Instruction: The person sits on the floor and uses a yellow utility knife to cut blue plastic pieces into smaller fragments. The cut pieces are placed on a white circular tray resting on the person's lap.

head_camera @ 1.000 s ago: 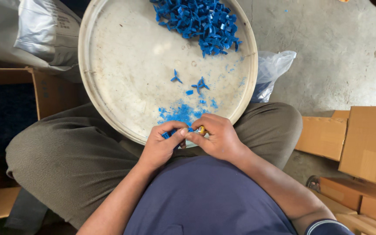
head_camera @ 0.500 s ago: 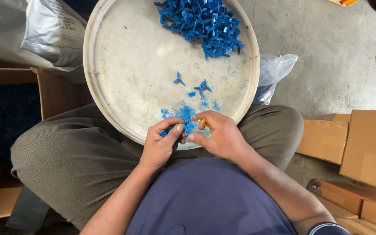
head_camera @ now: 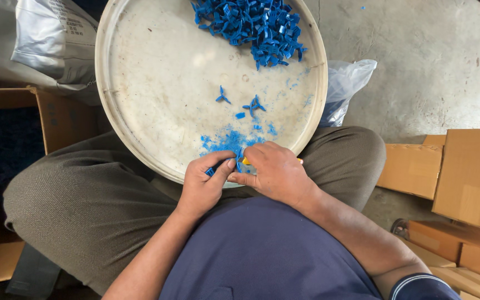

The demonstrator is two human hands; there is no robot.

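Note:
A big round white tray (head_camera: 140, 83) rests on my lap. At its far rim lies a heap of small blue plastic parts (head_camera: 251, 25). Two loose blue parts (head_camera: 254, 104) and blue shavings (head_camera: 226, 141) lie near the tray's near rim. My left hand (head_camera: 204, 180) pinches a small blue plastic part (head_camera: 211, 171) over that rim. My right hand (head_camera: 276, 172) is closed around a small yellow-handled tool (head_camera: 299, 161), mostly hidden, and touches the part the left hand holds.
An open cardboard box (head_camera: 6, 139) with dark blue contents stands at my left. A grey sack (head_camera: 51, 39) lies behind it. A clear plastic bag (head_camera: 345, 89) sits beside the tray on the right. Cardboard boxes (head_camera: 462, 172) are stacked at the right on the concrete floor.
Both hands stay at the tray's near rim; the right hand has turned over the part, hiding most of the yellow tool. The view has shifted slightly.

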